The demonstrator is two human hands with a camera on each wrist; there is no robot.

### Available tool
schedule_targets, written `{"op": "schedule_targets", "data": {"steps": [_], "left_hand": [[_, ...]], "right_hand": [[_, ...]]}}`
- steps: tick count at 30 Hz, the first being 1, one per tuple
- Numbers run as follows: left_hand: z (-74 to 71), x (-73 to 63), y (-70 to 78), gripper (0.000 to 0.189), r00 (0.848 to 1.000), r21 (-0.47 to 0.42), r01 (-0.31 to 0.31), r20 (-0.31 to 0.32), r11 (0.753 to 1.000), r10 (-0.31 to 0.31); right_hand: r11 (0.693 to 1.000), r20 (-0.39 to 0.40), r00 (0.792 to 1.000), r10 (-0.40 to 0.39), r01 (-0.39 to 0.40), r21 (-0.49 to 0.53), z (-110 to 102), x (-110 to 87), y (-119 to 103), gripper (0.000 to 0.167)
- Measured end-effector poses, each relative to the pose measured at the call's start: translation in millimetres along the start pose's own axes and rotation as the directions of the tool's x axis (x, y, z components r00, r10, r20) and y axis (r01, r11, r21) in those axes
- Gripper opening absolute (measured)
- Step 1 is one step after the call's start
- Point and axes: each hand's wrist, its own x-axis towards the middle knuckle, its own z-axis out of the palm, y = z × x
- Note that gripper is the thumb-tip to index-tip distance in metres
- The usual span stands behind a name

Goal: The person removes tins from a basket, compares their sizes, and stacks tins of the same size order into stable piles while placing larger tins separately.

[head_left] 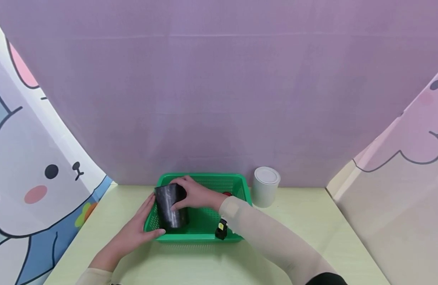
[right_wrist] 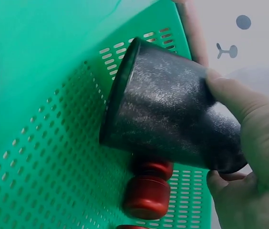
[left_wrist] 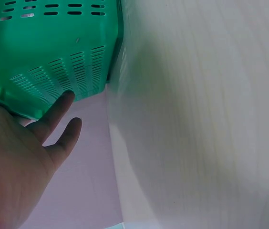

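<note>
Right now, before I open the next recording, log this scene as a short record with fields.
left grip: at green basket, left end
right grip: holds dark cylinder
cylinder position: basket's left end; contact with base unclear
also in basket: red objects
right of basket: white can, upright on table

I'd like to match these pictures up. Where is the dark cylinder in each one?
Head: the dark cylinder is in the lower half, left of centre, held by the right hand.
Left wrist: not in this picture.
Right wrist: large, near the middle.
Shared landmark: the green basket, visible in all three.
</note>
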Motion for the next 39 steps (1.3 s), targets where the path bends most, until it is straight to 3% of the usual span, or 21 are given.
{"op": "schedule_targets", "data": {"steps": [5, 13, 17, 26, 39], "left_hand": [[1.3, 1.4, -2.9, 0.117, 1.000, 0.002, 0.010, 0.000, 1.000, -0.010], [1.7, 2.5, -4.0, 0.117, 1.000, 0.002, 0.009, -0.001, 1.000, -0.009], [1.4, 2.5, -3.8, 0.116, 1.000, 0.003, 0.012, 0.004, 1.000, -0.012], [-0.9, 1.4, -0.5, 0.116, 1.000, 0.010, 0.011, 0.006, 1.000, -0.011], [-0.4, 1.3, -0.9, 0.116, 1.000, 0.009, 0.009, 0.004, 1.000, -0.009]], "right_hand": [[0.996, -0.027, 1.000, 0.012, -0.009, 0.091, -1.6, 0.6, 0.3, 0.078], [0.985, -0.098, 0.990, 0.105, -0.089, 0.151, 0.0, 0.8, -2.0, 0.096], [0.985, -0.130, 0.986, 0.108, -0.089, 0.145, 1.6, 0.9, -2.4, 0.096], [0.989, -0.092, 0.991, 0.092, -0.081, 0.124, 7.9, -0.8, -0.7, 0.102], [0.987, -0.110, 0.991, 0.083, -0.066, 0.148, 11.7, -1.1, 2.1, 0.099]]}}
